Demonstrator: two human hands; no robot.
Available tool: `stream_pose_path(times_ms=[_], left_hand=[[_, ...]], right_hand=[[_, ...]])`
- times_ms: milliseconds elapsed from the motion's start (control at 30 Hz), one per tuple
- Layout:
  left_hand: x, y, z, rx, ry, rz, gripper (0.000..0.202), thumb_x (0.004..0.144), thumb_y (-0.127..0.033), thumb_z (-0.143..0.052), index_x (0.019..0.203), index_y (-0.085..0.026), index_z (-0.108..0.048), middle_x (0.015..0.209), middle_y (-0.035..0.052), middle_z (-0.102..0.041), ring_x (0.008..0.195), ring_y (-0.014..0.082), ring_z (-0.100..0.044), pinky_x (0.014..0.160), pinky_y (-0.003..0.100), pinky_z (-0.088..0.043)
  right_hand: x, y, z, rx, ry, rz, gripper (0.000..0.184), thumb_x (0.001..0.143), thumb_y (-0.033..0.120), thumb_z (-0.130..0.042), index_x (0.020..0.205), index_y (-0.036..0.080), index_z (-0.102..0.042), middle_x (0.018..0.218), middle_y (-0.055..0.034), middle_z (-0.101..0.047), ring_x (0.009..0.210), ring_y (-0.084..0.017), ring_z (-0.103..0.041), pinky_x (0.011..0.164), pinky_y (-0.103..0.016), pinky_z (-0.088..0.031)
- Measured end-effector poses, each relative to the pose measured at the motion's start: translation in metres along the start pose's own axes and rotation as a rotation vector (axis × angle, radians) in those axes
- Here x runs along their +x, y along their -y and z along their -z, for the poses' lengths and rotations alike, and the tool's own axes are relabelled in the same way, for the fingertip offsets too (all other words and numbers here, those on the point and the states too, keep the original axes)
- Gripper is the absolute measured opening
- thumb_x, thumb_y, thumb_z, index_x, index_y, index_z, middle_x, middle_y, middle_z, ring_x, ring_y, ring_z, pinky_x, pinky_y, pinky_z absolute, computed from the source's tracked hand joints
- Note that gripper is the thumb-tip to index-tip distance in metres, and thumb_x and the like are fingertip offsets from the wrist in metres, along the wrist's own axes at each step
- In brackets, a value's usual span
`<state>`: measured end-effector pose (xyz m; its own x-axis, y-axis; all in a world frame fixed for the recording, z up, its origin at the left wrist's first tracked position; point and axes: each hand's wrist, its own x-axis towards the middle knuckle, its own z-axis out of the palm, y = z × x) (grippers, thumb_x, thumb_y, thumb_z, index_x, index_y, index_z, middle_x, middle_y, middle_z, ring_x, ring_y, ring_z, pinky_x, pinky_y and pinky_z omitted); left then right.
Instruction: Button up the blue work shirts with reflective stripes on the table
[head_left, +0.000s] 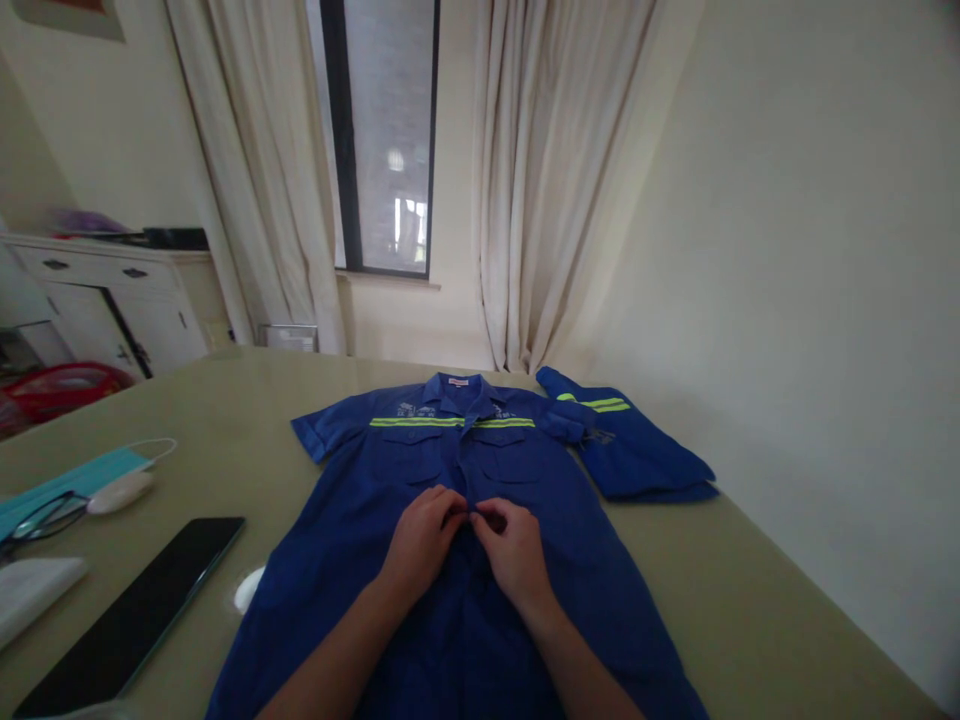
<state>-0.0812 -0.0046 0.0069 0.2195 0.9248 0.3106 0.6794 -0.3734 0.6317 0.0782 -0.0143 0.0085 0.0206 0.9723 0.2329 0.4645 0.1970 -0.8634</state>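
The shirt lies flat on its back on the table, front side up. Its collar is near the far edge of the table, and its bottom runs out of view. One sleeve sticks out to the left over bare table. The other sleeve meets a folded blue cloth, which reaches the table's right edge by the wall. There is free room left of the shirt, and a bare strip to its right, below the cloth.

The shirt is right under both hands. The left hand and right hand pinch its front strip with narrow fingers, below the pockets, their tips almost touching. A button there is too small to see.

The phone lies to the left, apart from the shirt. Past it are a mask and glasses. A window is behind.
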Motion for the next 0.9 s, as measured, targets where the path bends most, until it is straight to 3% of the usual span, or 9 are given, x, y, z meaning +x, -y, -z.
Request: stream_pose_path(times_ms=[167, 367, 900], left_hand=[[-0.0019, -0.0027, 0.0016, -0.019, -0.022, -0.043, 0.014, 0.093, -0.019, -0.054, 0.089, -0.025, -0.066, 0.093, 0.001, -0.067, 0.09, 0.0187, -0.064, 0.079, 0.029, -0.048], [-0.0022, -0.0007, 0.0026, -0.034, 0.027, -0.067, 0.021, 0.094, -0.021, -0.053, 0.09, -0.026, -0.072, 0.095, 0.0018, -0.069, 0.086, 0.0176, -0.067, 0.08, 0.029, -0.051], [-0.0027, 0.0006, -0.0024, -0.07, 0.022, -0.062, 0.02, 0.089, -0.011, -0.052, 0.1, -0.026, -0.06, 0.097, 0.0004, -0.071, 0.089, 0.0181, -0.067, 0.082, 0.029, -0.051]], right_hand=[[-0.0028, 0.0022, -0.0013, -0.022, -0.048, 0.043, 0.016, 0.085, 0.027, -0.059, 0.086, 0.02, -0.074, 0.078, -0.0045, -0.075, 0.069, -0.019, -0.069, 0.067, -0.028, -0.049], [-0.0003, -0.003, -0.0013, -0.064, 0.012, 0.025, 0.015, 0.083, 0.025, -0.06, 0.079, 0.02, -0.074, 0.069, -0.0017, -0.072, 0.061, -0.018, -0.064, 0.059, -0.026, -0.043], [-0.001, -0.0037, -0.0023, -0.171, -0.013, 0.065, 0.02, 0.081, 0.016, -0.057, 0.085, 0.022, -0.075, 0.077, -0.0026, -0.071, 0.071, -0.02, -0.066, 0.063, -0.026, -0.043]])
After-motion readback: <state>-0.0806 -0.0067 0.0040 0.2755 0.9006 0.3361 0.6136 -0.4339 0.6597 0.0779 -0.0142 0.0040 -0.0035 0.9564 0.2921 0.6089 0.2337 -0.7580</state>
